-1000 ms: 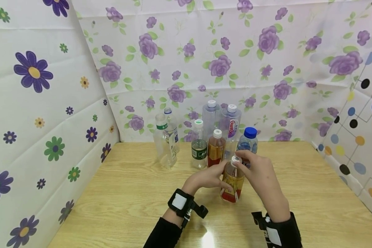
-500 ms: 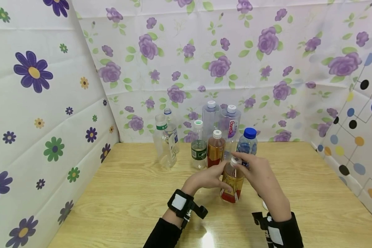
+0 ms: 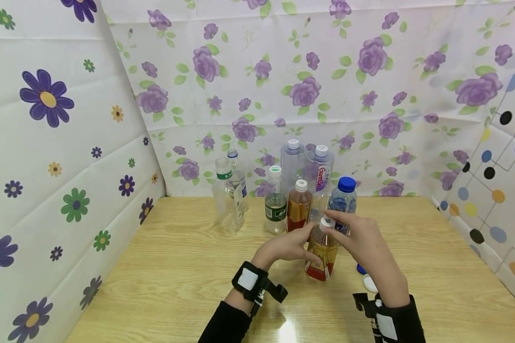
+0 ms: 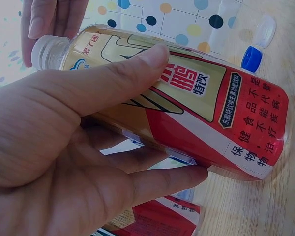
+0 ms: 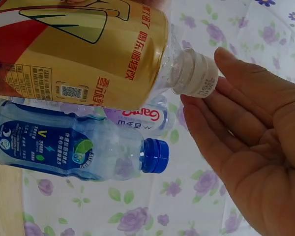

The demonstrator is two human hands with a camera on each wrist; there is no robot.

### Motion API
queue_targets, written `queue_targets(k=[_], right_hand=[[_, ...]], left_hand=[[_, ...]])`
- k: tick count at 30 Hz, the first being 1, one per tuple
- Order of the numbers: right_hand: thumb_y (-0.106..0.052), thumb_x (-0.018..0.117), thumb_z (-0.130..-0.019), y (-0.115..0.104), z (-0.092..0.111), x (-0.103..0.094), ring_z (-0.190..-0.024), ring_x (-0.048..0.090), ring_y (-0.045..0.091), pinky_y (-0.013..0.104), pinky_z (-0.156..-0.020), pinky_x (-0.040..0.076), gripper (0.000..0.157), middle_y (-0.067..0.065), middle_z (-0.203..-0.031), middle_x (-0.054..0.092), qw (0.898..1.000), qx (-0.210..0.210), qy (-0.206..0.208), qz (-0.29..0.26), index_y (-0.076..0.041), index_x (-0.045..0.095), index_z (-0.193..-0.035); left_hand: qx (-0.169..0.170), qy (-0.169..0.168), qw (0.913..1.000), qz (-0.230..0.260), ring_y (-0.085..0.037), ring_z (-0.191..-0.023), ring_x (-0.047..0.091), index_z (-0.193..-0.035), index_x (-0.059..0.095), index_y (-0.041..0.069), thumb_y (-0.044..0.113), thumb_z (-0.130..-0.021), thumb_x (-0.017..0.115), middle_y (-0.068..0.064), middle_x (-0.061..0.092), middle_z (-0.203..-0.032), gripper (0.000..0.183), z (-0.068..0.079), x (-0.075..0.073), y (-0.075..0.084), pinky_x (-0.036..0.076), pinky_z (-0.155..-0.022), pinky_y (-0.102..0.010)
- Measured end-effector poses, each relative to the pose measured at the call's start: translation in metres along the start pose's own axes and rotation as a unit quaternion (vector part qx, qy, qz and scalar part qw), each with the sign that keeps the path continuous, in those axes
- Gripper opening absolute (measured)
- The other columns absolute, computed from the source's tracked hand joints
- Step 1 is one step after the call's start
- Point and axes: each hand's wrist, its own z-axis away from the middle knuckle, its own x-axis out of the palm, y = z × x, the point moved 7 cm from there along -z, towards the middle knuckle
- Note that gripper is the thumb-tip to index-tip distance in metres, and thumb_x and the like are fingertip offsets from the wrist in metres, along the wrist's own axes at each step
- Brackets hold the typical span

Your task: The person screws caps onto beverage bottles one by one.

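A drink bottle point(image 3: 322, 267) with a gold and red label stands on the wooden table. My left hand point(image 3: 285, 245) grips its side; in the left wrist view the thumb lies across the label point(image 4: 182, 78) and the fingers pass round the underside. A white bottle cap point(image 3: 327, 222) sits on the bottle's neck. My right hand point(image 3: 362, 238) has its thumb and fingers on either side of this cap, pinching it, as the right wrist view shows point(image 5: 199, 76). Just behind stands a clear bottle with a blue cap point(image 3: 346, 184).
Behind are a similar gold-red bottle point(image 3: 298, 209), a green-labelled bottle point(image 3: 276, 209), two tall clear bottles with white caps, and two uncapped clear bottles point(image 3: 229, 205) at left. A loose blue cap point(image 3: 361, 269) and white cap point(image 3: 370, 283) lie beside the right forearm.
The right hand's fingers have shifted slightly around the cap, and its wrist has swung right, uncovering the loose white and blue caps on the table. The left hand and bottle stay in place.
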Motion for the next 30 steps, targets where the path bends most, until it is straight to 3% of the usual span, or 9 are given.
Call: queue_targets(k=[4,11,14,18,21,23,28,30], right_hand=[[-0.008,0.075,-0.092,-0.0039,0.0001,-0.0003,-0.074,0.072,0.023,0.033,-0.062,0.057,0.041,0.02,-0.113,0.074,1.0,-0.028,-0.008,-0.001,-0.005,0.068,-0.132],[-0.011,0.075,-0.092,-0.001,0.0005,0.0016,-0.055,0.058,0.01,0.024,-0.054,0.045,0.034,0.017,-0.109,0.075,1.0,0.0,0.012,-0.009,-0.007,0.072,-0.126],[-0.013,0.076,-0.092,-0.0007,0.0014,0.0013,-0.053,0.055,0.008,0.025,-0.054,0.048,0.033,0.016,-0.109,0.076,1.0,0.01,0.019,-0.011,-0.007,0.072,-0.125],[-0.013,0.075,-0.093,-0.0018,0.0012,0.0008,-0.068,0.069,0.019,0.036,-0.064,0.059,0.034,0.016,-0.112,0.075,1.0,0.009,0.018,-0.006,-0.006,0.071,-0.126],[-0.014,0.074,-0.095,-0.0017,0.0004,0.0014,-0.082,0.073,0.027,0.04,-0.069,0.06,0.036,0.017,-0.116,0.074,1.0,0.002,0.006,-0.005,-0.006,0.069,-0.129],[-0.013,0.072,-0.096,-0.0019,-0.0001,0.0026,-0.072,0.07,0.026,0.036,-0.062,0.057,0.038,0.017,-0.113,0.074,1.0,-0.006,-0.008,-0.007,-0.007,0.066,-0.133],[-0.004,0.067,-0.098,-0.0042,-0.0001,0.0064,-0.05,0.049,0.009,0.026,-0.052,0.043,0.041,0.016,-0.107,0.074,0.998,-0.035,-0.04,-0.02,-0.009,0.063,-0.138],[-0.001,0.066,-0.098,-0.0051,0.0,0.007,-0.059,0.058,0.009,0.026,-0.057,0.047,0.041,0.017,-0.112,0.073,0.998,-0.045,-0.04,-0.023,-0.009,0.063,-0.138]], left_hand=[[0.004,-0.002,1.0,-0.001,-0.015,-0.144,0.039,-0.161,0.014,0.017,0.016,-0.089,0.08,-0.006,0.037,-0.16,0.097,-0.0007,0.0007,-0.0006,0.034,-0.116,-0.027],[0.006,-0.004,1.0,0.007,-0.015,-0.144,0.039,-0.16,0.017,0.016,0.016,-0.09,0.08,-0.006,0.039,-0.159,0.094,-0.0004,0.0012,-0.0003,0.035,-0.116,-0.027],[0.007,-0.004,0.9999,0.007,-0.015,-0.144,0.04,-0.159,0.019,0.015,0.016,-0.09,0.079,-0.006,0.041,-0.158,0.092,-0.0001,0.0005,0.0005,0.036,-0.115,-0.027],[0.005,-0.004,1.0,0.007,-0.015,-0.143,0.041,-0.159,0.02,0.015,0.016,-0.09,0.079,-0.006,0.043,-0.156,0.09,0.0005,-0.0002,0.0009,0.036,-0.115,-0.026],[0.005,-0.003,1.0,0.005,-0.015,-0.143,0.042,-0.159,0.02,0.015,0.016,-0.09,0.079,-0.006,0.043,-0.156,0.091,0.0008,-0.0001,0.0013,0.036,-0.115,-0.026],[0.003,-0.004,1.0,0.001,-0.015,-0.143,0.041,-0.159,0.018,0.016,0.017,-0.09,0.079,-0.006,0.042,-0.157,0.092,0.0009,0.0001,0.0011,0.036,-0.115,-0.026],[-0.002,-0.005,1.0,-0.003,-0.015,-0.145,0.039,-0.162,0.012,0.017,0.018,-0.091,0.078,-0.006,0.039,-0.159,0.097,0.0011,0.0006,0.0004,0.035,-0.116,-0.027],[0.0,-0.005,1.0,-0.001,-0.016,-0.145,0.038,-0.162,0.011,0.016,0.017,-0.091,0.078,-0.006,0.038,-0.16,0.098,0.0011,0.0007,0.0006,0.035,-0.116,-0.027]])
